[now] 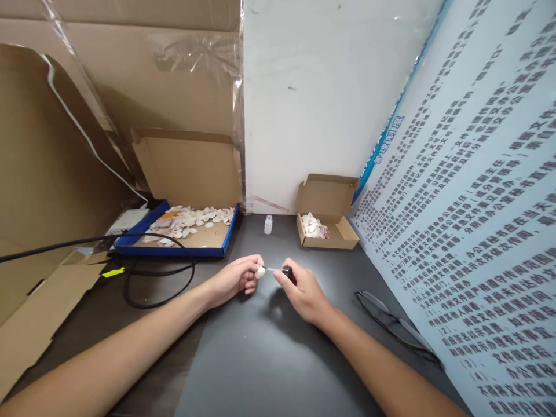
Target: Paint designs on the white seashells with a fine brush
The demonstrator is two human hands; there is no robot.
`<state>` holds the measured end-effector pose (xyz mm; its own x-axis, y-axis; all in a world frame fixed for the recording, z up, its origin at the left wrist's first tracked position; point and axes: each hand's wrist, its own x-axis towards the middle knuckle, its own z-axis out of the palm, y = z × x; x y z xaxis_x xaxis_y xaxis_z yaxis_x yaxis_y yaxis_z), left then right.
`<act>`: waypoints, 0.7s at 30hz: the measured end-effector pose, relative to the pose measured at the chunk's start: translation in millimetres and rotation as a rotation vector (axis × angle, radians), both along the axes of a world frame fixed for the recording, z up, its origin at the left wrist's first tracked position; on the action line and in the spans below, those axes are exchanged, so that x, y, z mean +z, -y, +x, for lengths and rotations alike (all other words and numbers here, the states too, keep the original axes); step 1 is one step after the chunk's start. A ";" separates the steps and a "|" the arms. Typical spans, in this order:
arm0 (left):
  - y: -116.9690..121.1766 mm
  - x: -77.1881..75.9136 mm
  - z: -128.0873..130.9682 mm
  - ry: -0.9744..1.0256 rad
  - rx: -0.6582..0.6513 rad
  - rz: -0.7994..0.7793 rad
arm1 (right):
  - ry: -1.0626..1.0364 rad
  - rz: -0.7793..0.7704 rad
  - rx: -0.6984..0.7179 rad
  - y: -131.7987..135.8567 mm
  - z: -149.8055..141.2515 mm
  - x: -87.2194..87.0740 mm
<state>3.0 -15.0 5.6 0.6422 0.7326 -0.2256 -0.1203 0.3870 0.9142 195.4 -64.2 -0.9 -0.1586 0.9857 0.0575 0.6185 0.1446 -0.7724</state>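
My left hand (237,279) pinches a small pale shell (260,272) between thumb and fingers, just above the dark table (260,359). My right hand (304,292) is closed on a thin brush with a black cap (286,271); its fine tip touches the shell. Both hands meet near the table's middle. A small clear bottle (268,224) stands upright behind them, near the white wall.
A blue-edged cardboard tray (174,250) holds several shells at the back left. A small open cardboard box (328,223) with more shells stands at the back right. Black cables (160,289) loop on the left. A printed poster (469,220) leans on the right, over black-framed glasses (391,324).
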 end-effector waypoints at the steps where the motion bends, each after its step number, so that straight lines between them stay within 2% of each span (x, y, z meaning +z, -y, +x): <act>1: 0.2 0.0 0.1 0.000 -0.002 0.001 | 0.020 0.003 -0.011 -0.1 0.2 0.0; 5: 1.0 0.8 0.2 -0.001 -0.001 0.005 | 0.016 0.006 -0.046 -0.6 1.3 1.1; 9: 0.9 0.7 -0.1 0.003 -0.009 0.000 | -0.040 -0.007 -0.004 -0.2 0.3 1.6; 12: 0.3 0.1 0.0 0.004 -0.010 0.007 | -0.001 -0.009 0.012 0.2 -0.8 1.3; 17: 0.5 -0.2 0.1 0.002 -0.008 0.011 | -0.007 0.011 -0.034 2.1 0.1 3.4; 21: 0.7 -0.8 -0.3 0.001 -0.014 0.010 | -0.034 -0.013 0.019 2.6 0.7 4.6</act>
